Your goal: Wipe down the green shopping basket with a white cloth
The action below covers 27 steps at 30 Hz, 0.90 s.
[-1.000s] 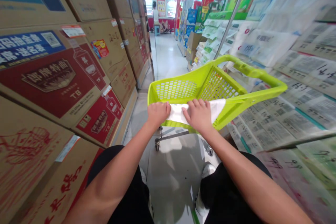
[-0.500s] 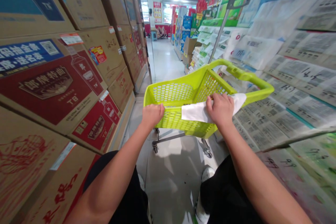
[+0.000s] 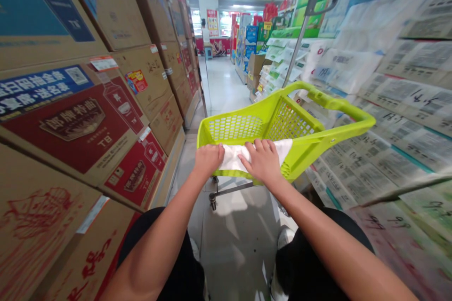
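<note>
A lime-green plastic shopping cart point(image 3: 247, 124) stands in the aisle in front of me. My left hand point(image 3: 208, 160) is closed over the near rim of its basket. My right hand point(image 3: 261, 160) lies palm down with fingers stretched on a white cloth point(image 3: 233, 157), pressing it onto the same rim beside the left hand. The cloth's far end point(image 3: 284, 148) hangs over the rim to the right. The cart's green handle bar point(image 3: 332, 103) rises at the right, and its wheels point(image 3: 212, 202) rest on the tiled floor.
Stacked cardboard cartons point(image 3: 88, 117) wall the left side. Shelves of wrapped paper packs point(image 3: 399, 99) line the right. A grey pole with a black grip point(image 3: 310, 9) leans over the right shelves. The tiled aisle point(image 3: 222, 84) runs ahead toward colourful displays.
My right hand slid the white cloth left along the basket rim, from the right side back to the near edge beside the left hand. The left hand kept its grip on the rim.
</note>
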### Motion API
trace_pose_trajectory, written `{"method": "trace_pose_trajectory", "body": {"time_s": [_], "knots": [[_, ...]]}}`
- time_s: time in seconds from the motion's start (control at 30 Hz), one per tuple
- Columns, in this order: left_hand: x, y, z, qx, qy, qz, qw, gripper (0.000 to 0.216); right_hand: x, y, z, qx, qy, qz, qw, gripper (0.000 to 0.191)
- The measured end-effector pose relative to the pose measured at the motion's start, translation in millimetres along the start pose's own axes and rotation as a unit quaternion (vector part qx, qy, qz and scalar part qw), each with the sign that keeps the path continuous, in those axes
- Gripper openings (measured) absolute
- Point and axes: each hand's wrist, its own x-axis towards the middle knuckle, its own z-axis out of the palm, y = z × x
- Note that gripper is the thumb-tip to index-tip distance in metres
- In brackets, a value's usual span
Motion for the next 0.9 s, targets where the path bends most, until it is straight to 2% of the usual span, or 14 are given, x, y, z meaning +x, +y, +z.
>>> {"method": "trace_pose_trajectory", "body": {"time_s": [0.13,0.27,0.4,0.5,0.6,0.73,0.9], "knots": [[2,-3,3,0.006,-0.001,0.003,1.000,0.072,-2,41,-9,-0.061,0.018,0.063,0.996,0.051],[4,-3,5,0.005,-0.001,0.002,1.000,0.072,-6,91,-18,-0.109,0.071,0.118,0.985,0.047],[4,-1,7,0.006,0.001,0.003,1.000,0.074,-6,111,-20,-0.108,0.094,0.139,0.980,0.047],[5,1,9,0.008,0.002,0.000,1.000,0.073,-4,102,-17,-0.095,0.088,0.136,0.982,0.049],[6,1,8,0.009,-0.003,-0.002,1.000,0.073,-3,81,-15,-0.068,0.065,0.119,0.988,0.050],[6,1,5,0.013,-0.001,-0.001,1.000,0.074,-4,43,-9,-0.021,0.018,0.067,0.997,0.055],[4,0,2,0.014,0.000,-0.004,1.000,0.072,-6,3,1,0.043,0.003,0.000,0.999,0.068]]}}
